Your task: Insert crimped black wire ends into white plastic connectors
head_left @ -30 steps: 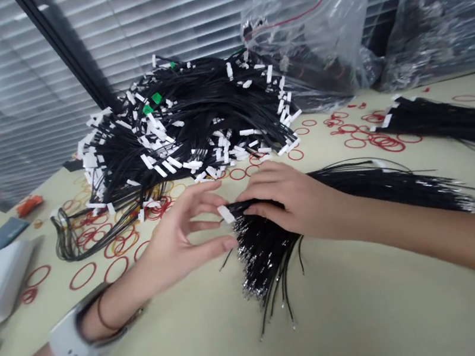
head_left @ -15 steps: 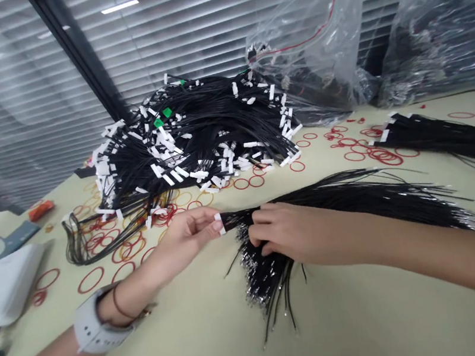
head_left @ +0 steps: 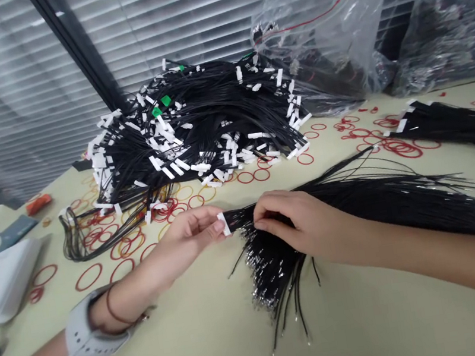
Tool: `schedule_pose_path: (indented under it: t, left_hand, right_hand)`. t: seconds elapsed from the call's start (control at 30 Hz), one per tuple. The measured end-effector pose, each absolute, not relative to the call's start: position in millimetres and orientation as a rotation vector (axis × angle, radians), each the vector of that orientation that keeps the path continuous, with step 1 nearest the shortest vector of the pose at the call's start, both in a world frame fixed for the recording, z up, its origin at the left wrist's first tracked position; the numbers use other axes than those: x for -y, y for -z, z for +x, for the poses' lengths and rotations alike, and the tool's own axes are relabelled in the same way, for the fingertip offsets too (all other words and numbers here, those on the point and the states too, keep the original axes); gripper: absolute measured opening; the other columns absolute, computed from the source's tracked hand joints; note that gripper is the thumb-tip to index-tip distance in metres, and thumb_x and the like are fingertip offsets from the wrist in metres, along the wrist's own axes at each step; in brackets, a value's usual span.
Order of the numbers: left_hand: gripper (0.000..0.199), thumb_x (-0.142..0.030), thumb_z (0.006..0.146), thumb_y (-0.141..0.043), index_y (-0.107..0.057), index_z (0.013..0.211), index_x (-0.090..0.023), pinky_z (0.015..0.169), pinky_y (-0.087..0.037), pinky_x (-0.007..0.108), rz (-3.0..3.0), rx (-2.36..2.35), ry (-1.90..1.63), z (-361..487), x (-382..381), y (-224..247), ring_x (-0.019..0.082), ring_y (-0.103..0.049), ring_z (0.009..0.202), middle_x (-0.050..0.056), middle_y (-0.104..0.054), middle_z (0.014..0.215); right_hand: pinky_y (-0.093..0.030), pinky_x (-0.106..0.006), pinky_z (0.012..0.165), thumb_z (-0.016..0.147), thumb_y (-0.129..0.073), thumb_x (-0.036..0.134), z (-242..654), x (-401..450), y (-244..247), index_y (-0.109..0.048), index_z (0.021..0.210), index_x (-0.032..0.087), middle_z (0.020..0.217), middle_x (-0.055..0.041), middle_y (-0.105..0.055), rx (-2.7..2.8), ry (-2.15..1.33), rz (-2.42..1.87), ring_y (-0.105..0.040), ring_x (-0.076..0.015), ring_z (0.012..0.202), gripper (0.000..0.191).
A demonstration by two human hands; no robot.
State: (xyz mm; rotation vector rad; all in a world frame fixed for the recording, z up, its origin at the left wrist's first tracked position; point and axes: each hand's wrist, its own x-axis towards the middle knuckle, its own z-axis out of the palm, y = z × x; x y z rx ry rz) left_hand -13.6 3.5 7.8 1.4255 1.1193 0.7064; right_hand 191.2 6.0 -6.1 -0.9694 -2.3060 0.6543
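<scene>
Between the thumb and fingers of my left hand (head_left: 196, 232) is a white connector (head_left: 225, 224), with black wires running from it to the right. My right hand (head_left: 286, 218) is closed in a pinch at those wires, just right of the connector, over a loose bundle of black wires (head_left: 273, 262). Whatever lies between its fingertips is too small to make out. Silvery wire ends fan out below this hand, and a longer spread of black wires (head_left: 385, 197) reaches right, partly under my right forearm.
Behind my hands lies a big heap of black cables (head_left: 216, 97) with white connectors. Red rubber bands (head_left: 88, 277) are scattered around. Another cable bundle (head_left: 463, 124) is at the right, near clear plastic bags (head_left: 335, 54). At the left are a white device (head_left: 5, 287) and an orange object (head_left: 38, 203).
My right hand has shifted slightly right and its fingers have changed their bend. The view has shifted a little; my left hand still holds the connector.
</scene>
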Motion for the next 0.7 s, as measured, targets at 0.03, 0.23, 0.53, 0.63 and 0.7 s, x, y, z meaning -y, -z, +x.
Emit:
schedule_pose_path:
  t: [0.03, 0.23, 0.53, 0.63, 0.7]
  left_hand:
    - [0.007, -0.020, 0.078, -0.057, -0.061, 0.081, -0.015, 0.060, -0.041, 0.019, 1.459, -1.126, -0.709, -13.2, -3.2, -7.9, 0.009, -0.053, 0.065, 0.000, -0.059, 0.070]
    - [0.005, -0.017, 0.078, -0.055, -0.059, 0.080, -0.014, 0.059, -0.037, 0.019, 1.581, -1.106, -0.661, -9.2, 2.3, -7.9, 0.009, -0.049, 0.064, -0.001, -0.056, 0.068]
    - [0.006, -0.014, 0.080, -0.051, -0.057, 0.081, -0.013, 0.056, -0.036, 0.017, 1.530, -1.117, -0.649, -7.7, 0.4, -3.3, 0.007, -0.048, 0.060, -0.004, -0.053, 0.064]
    - [0.006, -0.014, 0.081, -0.051, -0.057, 0.082, -0.013, 0.055, -0.035, 0.016, 1.550, -1.122, -0.632, -8.8, -0.3, -2.7, 0.007, -0.047, 0.059, -0.004, -0.053, 0.064]
    - [0.007, -0.014, 0.081, -0.051, -0.057, 0.083, -0.013, 0.054, -0.034, 0.016, 1.563, -1.123, -0.618, -8.6, -0.3, -2.9, 0.007, -0.047, 0.059, -0.004, -0.053, 0.064]
  right_hand:
    - [-0.036, -0.022, 0.064, 0.085, -0.041, 0.017, 190.3, -4.2, 6.5, -0.048, 0.076, 0.017, 0.074, 0.0009, -0.052, 2.266, -0.661, -0.946, -0.046, -0.0092, 0.069, 0.011]
    - [-0.035, -0.019, 0.060, 0.085, -0.043, 0.020, 185.0, 5.1, 14.2, -0.052, 0.081, 0.017, 0.073, 0.0027, -0.053, 2.104, -0.642, -0.876, -0.047, -0.0063, 0.066, 0.010]
    - [-0.033, -0.020, 0.058, 0.079, -0.048, 0.016, 184.8, 5.0, 23.4, -0.048, 0.071, 0.015, 0.068, 0.0029, -0.049, 2.088, -0.623, -0.959, -0.043, -0.0063, 0.063, 0.009]
    - [-0.034, -0.019, 0.060, 0.080, -0.047, 0.013, 185.0, 4.4, 24.6, -0.051, 0.073, 0.015, 0.070, 0.0027, -0.050, 2.071, -0.654, -0.948, -0.044, -0.0060, 0.065, 0.008]
    - [-0.035, -0.018, 0.062, 0.080, -0.047, 0.012, 184.8, 3.9, 25.5, -0.054, 0.075, 0.015, 0.072, 0.0028, -0.052, 2.049, -0.695, -0.952, -0.046, -0.0054, 0.066, 0.009]
